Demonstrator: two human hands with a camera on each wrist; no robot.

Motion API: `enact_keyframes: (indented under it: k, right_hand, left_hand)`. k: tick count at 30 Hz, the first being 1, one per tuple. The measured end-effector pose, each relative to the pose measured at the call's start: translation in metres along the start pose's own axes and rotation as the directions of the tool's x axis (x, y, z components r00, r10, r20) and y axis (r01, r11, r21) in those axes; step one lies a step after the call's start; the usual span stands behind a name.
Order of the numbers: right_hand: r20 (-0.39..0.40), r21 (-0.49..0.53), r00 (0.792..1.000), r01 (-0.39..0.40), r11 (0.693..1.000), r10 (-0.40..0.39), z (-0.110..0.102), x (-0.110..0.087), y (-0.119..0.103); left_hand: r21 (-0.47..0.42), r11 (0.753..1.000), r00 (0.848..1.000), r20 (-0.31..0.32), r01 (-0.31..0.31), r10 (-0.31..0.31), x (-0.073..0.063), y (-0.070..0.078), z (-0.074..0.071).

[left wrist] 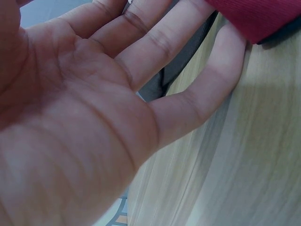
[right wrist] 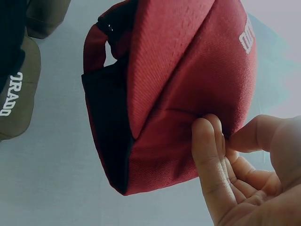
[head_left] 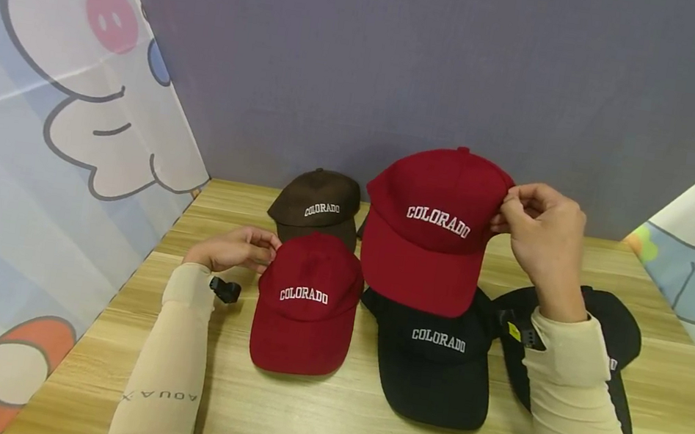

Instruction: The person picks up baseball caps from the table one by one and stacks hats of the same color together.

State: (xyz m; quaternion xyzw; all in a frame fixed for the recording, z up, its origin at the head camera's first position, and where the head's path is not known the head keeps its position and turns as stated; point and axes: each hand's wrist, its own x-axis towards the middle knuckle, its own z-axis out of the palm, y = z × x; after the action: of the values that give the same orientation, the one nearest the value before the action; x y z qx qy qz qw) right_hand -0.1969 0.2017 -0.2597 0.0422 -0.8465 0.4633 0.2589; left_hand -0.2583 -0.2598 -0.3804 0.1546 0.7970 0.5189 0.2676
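Raised above the table, a red baseball cap (head_left: 432,207) lettered COLORADO hangs from my right hand (head_left: 545,234), whose thumb and fingers pinch the side of its crown. The right wrist view shows that pinch on the red fabric (right wrist: 164,122) and the cap's back strap. A second red cap (head_left: 306,307) lies on the table, brim toward me. My left hand (head_left: 236,249) touches its left side with fairly straight fingers; the left wrist view shows the palm and the fingers at the cap's edge (left wrist: 263,19).
Behind the lower red cap sits a brown cap (head_left: 316,205), partly covered. A black cap (head_left: 433,366) lies below the raised one. Another black cap (head_left: 615,329) is partly hidden by my right forearm. A grey wall (head_left: 410,55) closes off the wooden table's (head_left: 285,423) far edge.
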Motion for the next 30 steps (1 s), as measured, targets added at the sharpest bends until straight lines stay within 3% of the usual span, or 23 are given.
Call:
enact_keyframes:
  k: [7, 30]
  right_hand:
    - [0.024, -0.033, 1.0, 0.013, 0.999, -0.013, 0.007, -0.002, -0.003]
    - [0.094, 0.007, 0.995, 0.03, 1.0, -0.03, 0.024, -0.009, -0.01]
  left_hand:
    - [-0.017, 1.0, 1.0, -0.001, 0.002, -0.002, 0.004, -0.003, -0.002]
    - [-0.036, 0.999, 1.0, 0.006, -0.001, 0.001, 0.004, -0.004, -0.003]
